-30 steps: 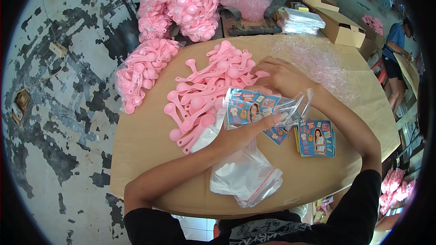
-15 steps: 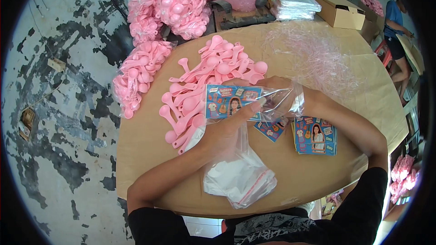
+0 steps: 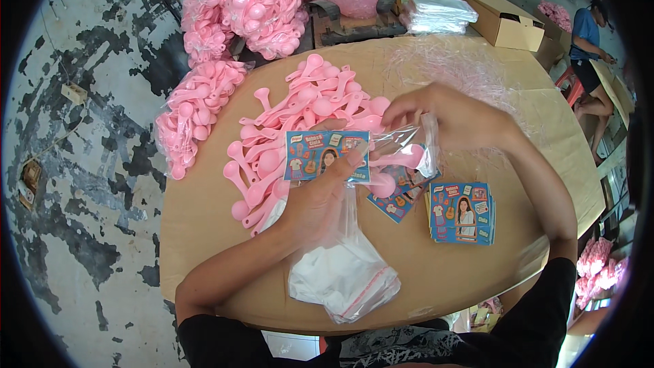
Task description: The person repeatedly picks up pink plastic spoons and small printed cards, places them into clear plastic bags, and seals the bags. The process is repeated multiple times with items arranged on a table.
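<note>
Dark sleeves: the person's own black sleeves (image 3: 225, 337) come in at the lower edge, either side of a black shirt with a grey print.
Counter: a rounded counter (image 3: 436, 286), covered in brown, carries the things in front of the person.
Clear bags: a loose batch of clear plastic bags (image 3: 344, 272) with a red strip lies near the front edge, its upper end running up beneath the left hand.
Card stack: blue printed cards (image 3: 460, 215) sit in a neat pile at right; a few loose blue cards (image 3: 392, 206) lie just left of it.
Left hand: the left hand (image 3: 313, 201) is clamped, thumb on top, on a clear pouch (image 3: 396, 140) with a blue card (image 3: 310, 158) at its left end.
Pink spoon: one measuring spoon (image 3: 411, 157) shows at the pouch's right part; whether inside or behind the film, I cannot tell.
Right hand: the right hand (image 3: 460, 117) is raised beside the pouch's right end, fingers curled; whether they grip anything, I cannot tell.
Spoon heap: loose pink measuring spoons (image 3: 306, 102) spread behind and left of the hands.
Strands: thin clear-pink strands (image 3: 470, 71) lie beyond the right hand.
Far side: bagged pink spoons (image 3: 252, 10) at left, a cardboard box (image 3: 507, 24) at right.
Background: a person in a blue shirt (image 3: 586, 37) stands at far right.
</note>
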A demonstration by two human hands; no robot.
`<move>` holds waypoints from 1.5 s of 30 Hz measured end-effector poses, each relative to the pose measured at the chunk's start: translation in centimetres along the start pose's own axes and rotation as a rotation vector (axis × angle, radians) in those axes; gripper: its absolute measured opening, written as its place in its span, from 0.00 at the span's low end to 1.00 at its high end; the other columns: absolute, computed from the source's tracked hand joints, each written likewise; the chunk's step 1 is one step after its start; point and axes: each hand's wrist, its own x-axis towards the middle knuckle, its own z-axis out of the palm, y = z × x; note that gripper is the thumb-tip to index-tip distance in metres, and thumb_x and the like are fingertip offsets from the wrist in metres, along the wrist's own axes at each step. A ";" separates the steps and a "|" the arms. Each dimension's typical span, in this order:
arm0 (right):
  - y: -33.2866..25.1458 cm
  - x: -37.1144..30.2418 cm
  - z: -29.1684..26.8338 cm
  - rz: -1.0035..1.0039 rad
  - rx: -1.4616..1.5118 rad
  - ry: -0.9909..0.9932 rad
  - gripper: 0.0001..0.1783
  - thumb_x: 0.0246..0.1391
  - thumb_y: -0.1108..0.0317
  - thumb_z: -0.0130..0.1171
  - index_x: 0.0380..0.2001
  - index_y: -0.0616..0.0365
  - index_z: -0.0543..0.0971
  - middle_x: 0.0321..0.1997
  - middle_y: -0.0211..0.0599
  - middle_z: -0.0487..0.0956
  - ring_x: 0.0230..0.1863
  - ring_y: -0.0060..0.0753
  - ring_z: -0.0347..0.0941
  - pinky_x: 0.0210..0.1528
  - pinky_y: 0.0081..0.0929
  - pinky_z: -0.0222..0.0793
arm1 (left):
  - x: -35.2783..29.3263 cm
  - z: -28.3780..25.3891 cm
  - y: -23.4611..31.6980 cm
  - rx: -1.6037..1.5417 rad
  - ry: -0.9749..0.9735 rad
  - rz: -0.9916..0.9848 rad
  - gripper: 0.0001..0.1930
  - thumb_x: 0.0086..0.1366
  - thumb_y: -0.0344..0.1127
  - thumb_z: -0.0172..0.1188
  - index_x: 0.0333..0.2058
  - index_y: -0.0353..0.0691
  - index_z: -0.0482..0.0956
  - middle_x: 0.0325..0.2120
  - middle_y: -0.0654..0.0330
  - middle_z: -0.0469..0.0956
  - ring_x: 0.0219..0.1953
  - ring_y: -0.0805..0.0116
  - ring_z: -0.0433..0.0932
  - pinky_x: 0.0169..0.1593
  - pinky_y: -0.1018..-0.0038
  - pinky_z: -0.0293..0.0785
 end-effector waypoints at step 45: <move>-0.4 -2.0 -4.8 -0.033 0.552 0.097 0.19 0.57 0.52 0.55 0.29 0.58 0.70 0.25 0.38 0.77 0.25 0.21 0.70 0.26 0.19 0.60 | 0.8 -1.0 0.1 -0.023 0.006 0.036 0.31 0.69 0.47 0.51 0.66 0.47 0.53 0.52 0.56 0.72 0.55 0.59 0.74 0.55 0.66 0.75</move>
